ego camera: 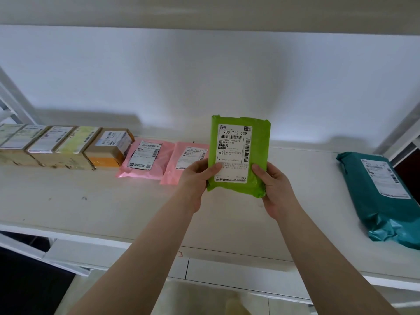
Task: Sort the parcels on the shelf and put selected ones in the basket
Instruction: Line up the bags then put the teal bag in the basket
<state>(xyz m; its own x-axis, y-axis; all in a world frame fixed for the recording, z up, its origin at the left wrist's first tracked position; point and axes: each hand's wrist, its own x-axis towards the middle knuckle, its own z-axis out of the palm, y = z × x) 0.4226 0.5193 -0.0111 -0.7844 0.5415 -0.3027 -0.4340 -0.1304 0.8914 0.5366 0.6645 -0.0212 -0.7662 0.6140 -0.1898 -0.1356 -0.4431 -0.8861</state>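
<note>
1. While the green parcel [238, 155] is held upright above the shelf [91, 201], label facing the camera, the sorting looks only partly done, as far as I can judge.
2. The left hand [195, 178] grips the parcel's lower left edge, thumb across the label; the right hand [275, 187] grips the lower right corner, thumb on the front. Both sets of fingers are curled behind the packet, out of sight.
3. Already lined up at the left of the shelf: a row of cardboard boxes [68, 144], then two pink mailers [145, 160] lying flat, the second [186, 162] partly behind the left hand.
4. A teal parcel [381, 192] lies well apart at the right, seemingly not yet dealt with.
5. No basket shows anywhere, so I cannot tell what it holds or whether anything has gone into it.
6. Left to do, by my reading: decide on the green parcel, then the teal one.
</note>
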